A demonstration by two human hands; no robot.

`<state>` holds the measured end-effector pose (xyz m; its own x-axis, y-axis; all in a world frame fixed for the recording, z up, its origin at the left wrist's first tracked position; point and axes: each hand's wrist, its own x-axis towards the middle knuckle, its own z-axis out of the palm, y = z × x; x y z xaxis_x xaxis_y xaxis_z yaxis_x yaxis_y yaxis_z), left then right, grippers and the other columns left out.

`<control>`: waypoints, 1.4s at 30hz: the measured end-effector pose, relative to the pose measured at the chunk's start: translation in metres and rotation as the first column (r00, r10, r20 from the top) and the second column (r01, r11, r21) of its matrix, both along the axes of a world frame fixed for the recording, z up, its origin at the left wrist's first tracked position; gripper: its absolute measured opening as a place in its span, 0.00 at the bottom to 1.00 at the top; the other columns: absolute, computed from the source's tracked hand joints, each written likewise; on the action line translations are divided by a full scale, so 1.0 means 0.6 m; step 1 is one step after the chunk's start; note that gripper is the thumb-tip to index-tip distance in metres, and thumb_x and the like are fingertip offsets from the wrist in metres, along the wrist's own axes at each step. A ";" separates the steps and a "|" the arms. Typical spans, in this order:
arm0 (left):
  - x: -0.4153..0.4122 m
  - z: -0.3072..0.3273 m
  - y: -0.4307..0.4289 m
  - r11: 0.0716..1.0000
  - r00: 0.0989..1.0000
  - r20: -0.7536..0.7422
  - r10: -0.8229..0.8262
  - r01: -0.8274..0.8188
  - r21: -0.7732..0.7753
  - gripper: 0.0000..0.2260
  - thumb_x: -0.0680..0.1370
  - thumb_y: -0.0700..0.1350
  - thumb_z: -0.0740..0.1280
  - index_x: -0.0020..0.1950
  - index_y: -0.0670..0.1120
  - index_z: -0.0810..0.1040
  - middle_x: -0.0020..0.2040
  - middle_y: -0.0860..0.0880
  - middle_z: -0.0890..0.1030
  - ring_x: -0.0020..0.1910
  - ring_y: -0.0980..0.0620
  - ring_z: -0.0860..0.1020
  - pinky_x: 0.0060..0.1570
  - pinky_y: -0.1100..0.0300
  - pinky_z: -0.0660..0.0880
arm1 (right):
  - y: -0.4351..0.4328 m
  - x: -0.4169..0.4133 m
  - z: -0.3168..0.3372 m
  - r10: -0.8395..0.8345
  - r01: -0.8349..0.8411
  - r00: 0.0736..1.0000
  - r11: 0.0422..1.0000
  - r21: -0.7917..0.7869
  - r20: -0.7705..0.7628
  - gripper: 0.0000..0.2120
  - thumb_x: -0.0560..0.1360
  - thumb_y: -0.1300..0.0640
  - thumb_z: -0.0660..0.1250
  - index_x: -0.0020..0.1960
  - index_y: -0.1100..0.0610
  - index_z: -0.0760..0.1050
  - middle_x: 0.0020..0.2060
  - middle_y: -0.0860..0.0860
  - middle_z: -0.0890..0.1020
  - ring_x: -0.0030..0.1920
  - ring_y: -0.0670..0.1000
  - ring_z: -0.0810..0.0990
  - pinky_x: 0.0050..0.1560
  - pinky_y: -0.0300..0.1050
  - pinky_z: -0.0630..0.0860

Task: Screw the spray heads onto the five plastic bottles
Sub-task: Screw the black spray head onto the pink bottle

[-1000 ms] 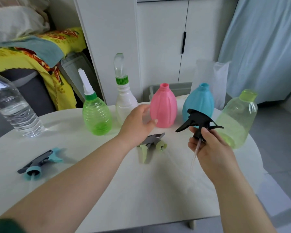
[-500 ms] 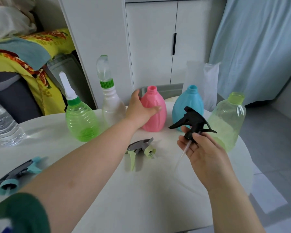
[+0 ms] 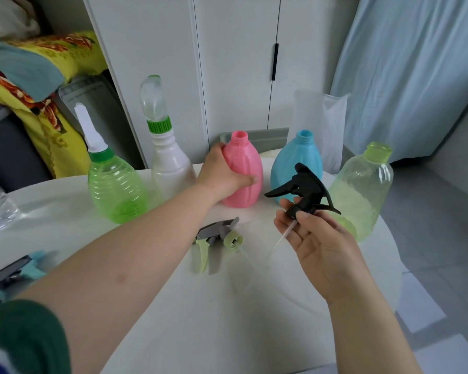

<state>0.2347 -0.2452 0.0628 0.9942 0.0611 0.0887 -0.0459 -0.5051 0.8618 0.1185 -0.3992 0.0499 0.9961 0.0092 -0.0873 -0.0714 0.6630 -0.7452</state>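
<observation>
Two bottles left of the pink bottle (image 3: 243, 171) look capped already – left hand (image 3: 222, 175) wraps the pink one on the tabletop (image 3: 200, 306), right hand (image 3: 319, 244) pinches the black spray head (image 3: 304, 191), three left.

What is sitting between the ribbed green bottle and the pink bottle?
In the head view, the white bottle with a green collar stands between the ribbed green bottle and the pink bottle, which the left hand grips.
</observation>
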 end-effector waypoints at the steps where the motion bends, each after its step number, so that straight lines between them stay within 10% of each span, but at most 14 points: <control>1: -0.001 0.000 0.001 1.000 1.000 0.004 0.005 -0.005 0.002 0.36 0.61 0.45 0.77 0.63 0.46 0.60 0.55 0.49 0.68 0.52 0.50 0.68 0.50 0.54 0.68 | 0.000 0.000 -0.001 0.001 -0.001 1.000 1.000 0.001 -0.001 0.08 0.73 0.70 0.58 0.39 0.62 0.72 0.33 0.52 0.85 0.35 0.50 0.84 0.41 0.42 0.82; 20: -0.058 0.011 0.019 0.981 0.978 0.193 0.084 -0.048 -0.186 0.36 0.61 0.43 0.76 0.62 0.49 0.59 0.55 0.52 0.66 0.55 0.50 0.68 0.53 0.55 0.70 | 0.008 0.000 -0.001 0.001 -0.001 1.000 1.000 -0.030 0.001 0.14 0.72 0.68 0.60 0.34 0.57 0.79 0.34 0.51 0.85 0.35 0.50 0.84 0.39 0.42 0.82; 26: -0.119 0.019 0.060 0.971 0.954 0.294 0.053 0.019 -0.238 0.34 0.59 0.44 0.77 0.53 0.58 0.59 0.48 0.63 0.67 0.47 0.64 0.70 0.40 0.74 0.70 | 0.011 0.000 0.000 -0.030 0.030 0.999 1.000 0.001 0.017 0.05 0.72 0.64 0.60 0.42 0.57 0.73 0.33 0.48 0.85 0.35 0.47 0.84 0.37 0.39 0.81; 42: -0.315 -0.035 0.213 0.980 0.987 0.121 0.102 -0.079 -0.184 0.35 0.47 0.58 0.70 0.52 0.67 0.60 0.52 0.64 0.68 0.50 0.70 0.70 0.40 0.74 0.68 | 0.088 -0.044 0.052 -0.057 0.072 0.979 0.995 -0.069 0.197 0.06 0.74 0.59 0.58 0.44 0.54 0.74 0.36 0.44 0.85 0.37 0.42 0.82 0.39 0.34 0.78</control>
